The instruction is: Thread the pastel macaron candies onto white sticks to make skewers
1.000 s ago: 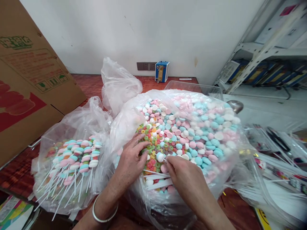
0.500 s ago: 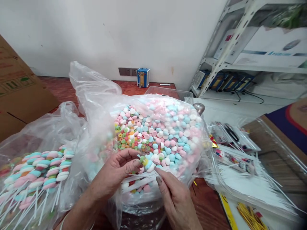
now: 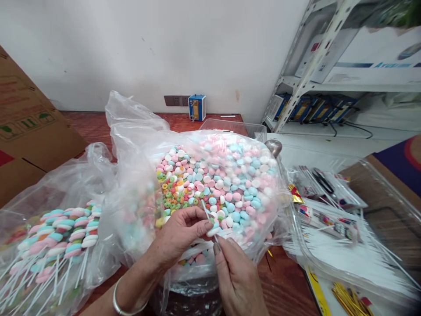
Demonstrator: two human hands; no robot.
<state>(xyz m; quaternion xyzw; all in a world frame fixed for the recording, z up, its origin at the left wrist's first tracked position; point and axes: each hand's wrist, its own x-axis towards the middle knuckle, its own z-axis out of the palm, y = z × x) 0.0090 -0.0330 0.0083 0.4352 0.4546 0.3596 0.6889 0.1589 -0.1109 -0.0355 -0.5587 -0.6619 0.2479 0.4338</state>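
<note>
My left hand [image 3: 179,235] pinches a pale blue and white marshmallow [image 3: 214,230] between thumb and fingers. A thin white stick [image 3: 205,209] runs through or beside it, its bare tip pointing up and away. Lower on that stick, my right hand [image 3: 236,270] closes thumb and fingers round it. Both hands are over a large plastic-lined container [image 3: 194,283] heaped with pink, blue and white marshmallows [image 3: 230,196]. Small coloured rings [image 3: 174,193] lie at the heap's left side. Some white sticks lie across the near edge, partly behind my hands.
Left, a clear bag [image 3: 108,245] bears several finished marshmallow skewers [image 3: 70,228]. Right are a clear tray [image 3: 304,250] of white sticks, gold ties [image 3: 350,298] and packets. A metal scoop [image 3: 273,148] rests at the rim. A cardboard box [image 3: 36,118] and a shelf [image 3: 302,87] flank the table.
My hands have shifted slightly right and closer together. The stick's tip now shows above my left fingers, where green and yellow pieces beside the marshmallow were seen before. The view has tilted slightly.
</note>
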